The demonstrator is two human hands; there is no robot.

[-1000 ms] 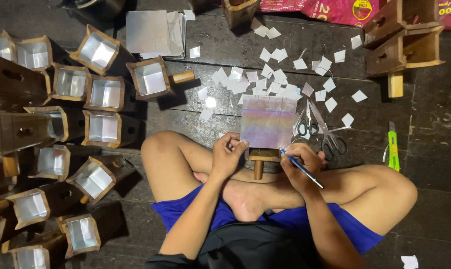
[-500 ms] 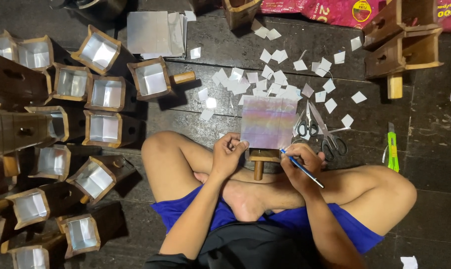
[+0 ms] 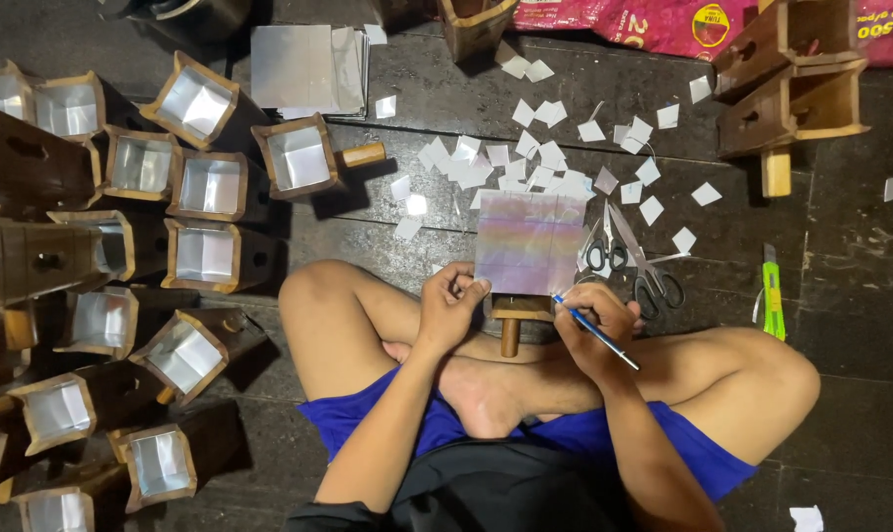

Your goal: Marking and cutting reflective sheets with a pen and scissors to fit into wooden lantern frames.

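— What are the fingers doing?

— The right hand (image 3: 594, 330) has its fingers pinched together on a blue pen (image 3: 596, 332). The pen's long axis runs on a slant: its tip points up and left, touching the lower right corner of the shiny sheet (image 3: 528, 242), and its back end points down and right, over the knee. The left hand (image 3: 449, 310) has its fingers curled together against the sheet's lower left corner, steadying it.

— And the sheet itself?

— It is roughly square, lying flat on top of a wooden box (image 3: 521, 307) whose short peg handle points down toward the crossed legs. It sits between the two hands, just in front of the shins.

— What lies around it?

— Two pairs of scissors (image 3: 624, 258) just beside the sheet's right edge, handles toward the person. Small cut squares (image 3: 525, 148) are scattered on the dark floor (image 3: 841, 266) beyond. A green cutter (image 3: 771, 296) lies farther right, lengthwise toward the person. Foil-lined wooden boxes (image 3: 195, 187) crowd the left.
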